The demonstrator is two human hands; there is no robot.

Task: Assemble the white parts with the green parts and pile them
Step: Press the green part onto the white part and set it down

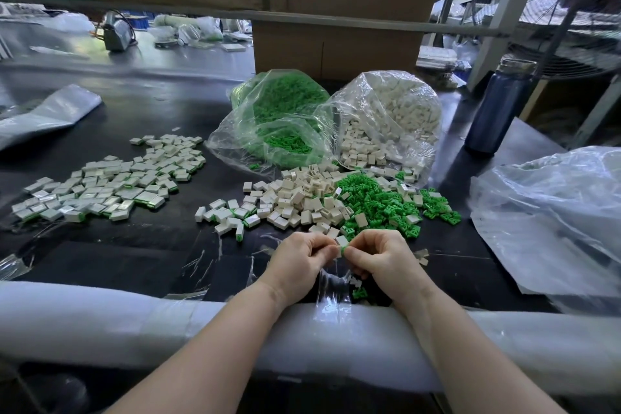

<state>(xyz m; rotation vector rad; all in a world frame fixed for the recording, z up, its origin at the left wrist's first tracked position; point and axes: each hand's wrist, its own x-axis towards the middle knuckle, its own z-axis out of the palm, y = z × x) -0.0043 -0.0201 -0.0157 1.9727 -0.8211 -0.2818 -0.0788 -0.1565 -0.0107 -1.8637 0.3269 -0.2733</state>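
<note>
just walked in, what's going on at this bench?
A person is joining small plastic parts by hand. Both hands meet near the table's front edge: the left hand and right hand pinch a green part between them, with a white part right at the fingertips. Loose white parts and loose green parts lie heaped just beyond, spilled from two open clear bags, one of green parts and one of white. Finished pieces are spread out to the left.

Two clear plastic bags sit at the back: one bag of green parts (285,118) and one bag of white parts (389,118). One tall dark blue bottle (497,107) stands alone. Loose small parts are too many to count.
</note>
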